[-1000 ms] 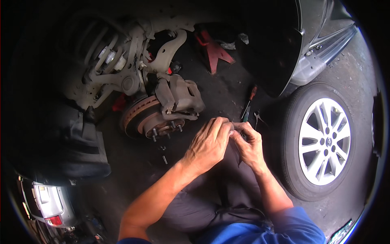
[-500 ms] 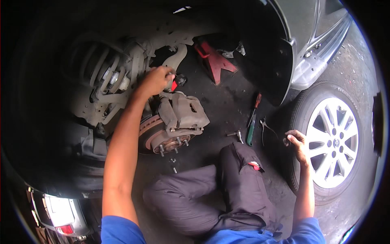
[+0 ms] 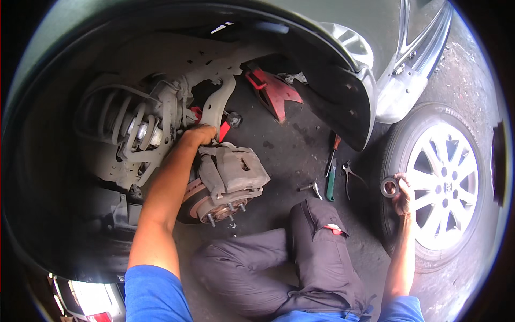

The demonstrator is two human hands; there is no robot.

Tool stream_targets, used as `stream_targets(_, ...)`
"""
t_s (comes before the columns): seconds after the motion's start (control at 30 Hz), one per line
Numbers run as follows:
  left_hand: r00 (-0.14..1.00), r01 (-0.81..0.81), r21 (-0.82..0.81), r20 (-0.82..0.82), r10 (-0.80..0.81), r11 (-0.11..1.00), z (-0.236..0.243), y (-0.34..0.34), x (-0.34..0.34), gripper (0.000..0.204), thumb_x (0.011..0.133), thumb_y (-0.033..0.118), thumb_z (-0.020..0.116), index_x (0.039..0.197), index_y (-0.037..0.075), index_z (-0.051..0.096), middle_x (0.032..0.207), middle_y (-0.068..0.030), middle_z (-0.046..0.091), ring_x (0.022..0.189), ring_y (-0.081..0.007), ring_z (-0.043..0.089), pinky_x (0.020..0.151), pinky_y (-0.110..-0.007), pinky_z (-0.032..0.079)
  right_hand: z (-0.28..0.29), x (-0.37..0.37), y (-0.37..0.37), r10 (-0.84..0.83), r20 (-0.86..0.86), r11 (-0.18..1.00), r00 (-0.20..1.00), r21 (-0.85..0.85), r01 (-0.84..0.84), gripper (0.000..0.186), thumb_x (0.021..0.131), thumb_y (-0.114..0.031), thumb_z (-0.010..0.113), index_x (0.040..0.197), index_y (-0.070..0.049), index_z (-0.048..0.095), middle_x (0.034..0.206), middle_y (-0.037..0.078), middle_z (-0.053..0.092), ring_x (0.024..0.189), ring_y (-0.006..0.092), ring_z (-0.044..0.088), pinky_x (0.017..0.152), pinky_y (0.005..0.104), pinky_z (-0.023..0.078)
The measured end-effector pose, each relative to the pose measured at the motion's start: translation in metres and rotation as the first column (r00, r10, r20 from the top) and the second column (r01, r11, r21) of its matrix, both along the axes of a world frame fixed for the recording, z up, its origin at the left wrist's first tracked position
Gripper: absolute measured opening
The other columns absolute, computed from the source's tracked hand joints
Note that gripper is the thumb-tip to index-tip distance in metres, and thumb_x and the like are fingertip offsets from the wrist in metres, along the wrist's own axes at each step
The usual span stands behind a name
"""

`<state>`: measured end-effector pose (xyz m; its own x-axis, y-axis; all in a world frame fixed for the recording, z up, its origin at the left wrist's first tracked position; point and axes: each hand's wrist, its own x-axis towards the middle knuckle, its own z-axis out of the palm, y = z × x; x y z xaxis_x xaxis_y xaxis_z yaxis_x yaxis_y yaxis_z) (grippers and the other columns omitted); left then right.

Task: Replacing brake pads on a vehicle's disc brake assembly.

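My left hand [image 3: 201,134] reaches up behind the brake caliper [image 3: 233,169], against the curved grey suspension arm [image 3: 220,99]; its fingertips are hidden there. The caliper sits on a rusty disc hub [image 3: 217,209] with studs. On the right, my right hand [image 3: 402,198] grips a round metal ring [image 3: 390,187] in front of the tyre and spoked silver wheel [image 3: 445,214] lying on the floor.
A coil spring [image 3: 126,112] is in the wheel arch. A red jack stand [image 3: 276,99] stands behind. A screwdriver [image 3: 336,142], green-handled tool [image 3: 331,180], pliers [image 3: 348,177] and ratchet [image 3: 315,189] lie beside my bent legs [image 3: 316,263]. A rear car [image 3: 91,295] shows lower left.
My hands have parted from together in front of the hub. The left moved up behind the caliper, then slightly lower and deeper; the right moved toward the loose wheel with the ring.
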<state>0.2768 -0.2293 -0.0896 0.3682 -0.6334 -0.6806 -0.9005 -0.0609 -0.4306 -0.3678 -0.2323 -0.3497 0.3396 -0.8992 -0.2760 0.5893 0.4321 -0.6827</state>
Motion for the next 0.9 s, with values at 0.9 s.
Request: stream_targets(0.9,0.973,-0.181,-0.39,-0.203,0.108,0.903,0.025,0.005,0.021,0.032,0.075,0.003,0.056,0.105,-0.004,0.066,0.097,-0.022,0.071,0.094,-0.0316,0.069,0.082,-0.041,0.052,0.102,0.396,-0.046,0.541,-0.248,0.808,0.804,-0.112,-0.578,0.023,0.095,-0.017,0.067,0.11,0.0,0.068,0.086,0.004,0.068,0.08,0.0116,0.063,0.08,0.0272,0.047)
